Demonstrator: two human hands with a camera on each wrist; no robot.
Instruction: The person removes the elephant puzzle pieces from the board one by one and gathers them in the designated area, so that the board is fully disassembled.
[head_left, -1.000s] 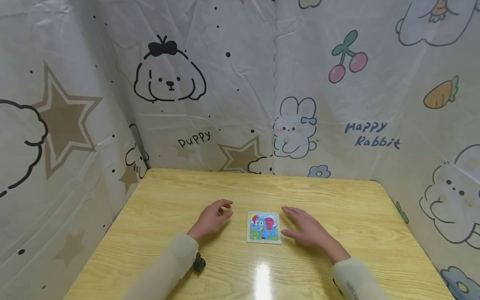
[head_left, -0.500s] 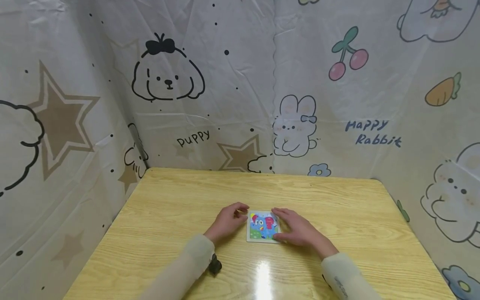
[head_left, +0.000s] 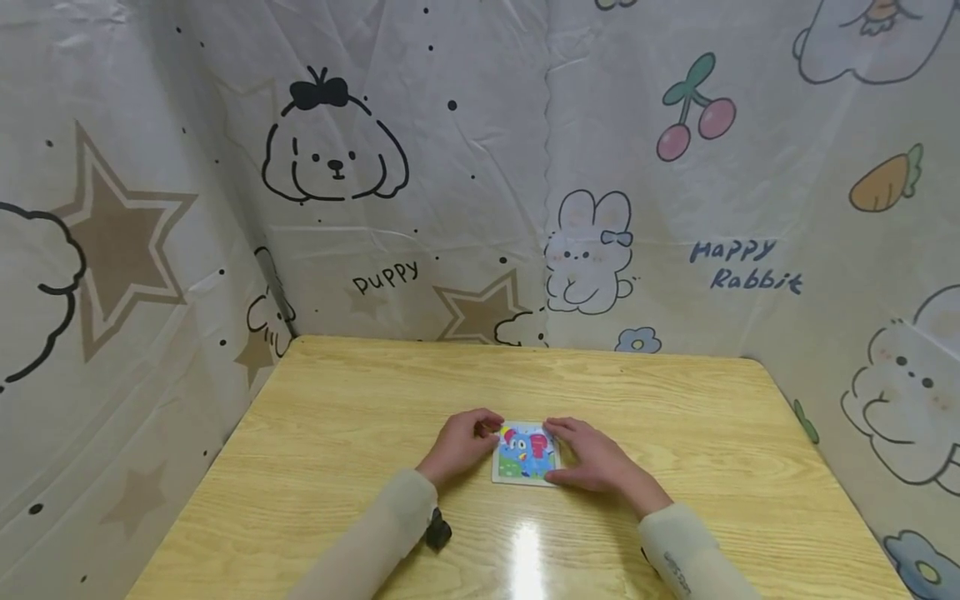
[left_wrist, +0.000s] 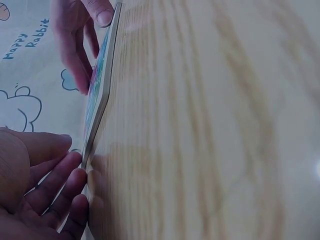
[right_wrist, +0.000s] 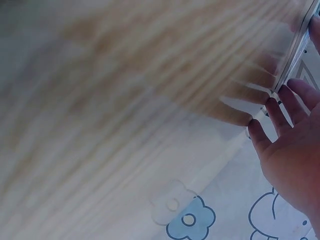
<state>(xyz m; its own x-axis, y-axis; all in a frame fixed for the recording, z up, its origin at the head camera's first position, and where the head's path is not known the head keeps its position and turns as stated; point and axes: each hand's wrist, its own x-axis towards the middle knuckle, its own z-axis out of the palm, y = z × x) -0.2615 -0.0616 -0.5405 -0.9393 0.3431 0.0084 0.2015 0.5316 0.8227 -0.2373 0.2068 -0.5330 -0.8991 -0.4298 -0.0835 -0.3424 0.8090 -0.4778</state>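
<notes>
Both hands have moved inward. The left hand (head_left: 459, 443), fingers loosely bent, touches the near side of the elephant picture board (head_left: 525, 457); the right hand (head_left: 596, 458), spread wide, spans the opposite edge. The board lies flat between them, apparently within two-handed control.

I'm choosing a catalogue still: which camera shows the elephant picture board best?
The head view: the elephant picture board faces up with its design readable, though the right hand overlaps one side. The left wrist view shows its edge and a thin strip of design; the right wrist view, only a sliver.
</notes>
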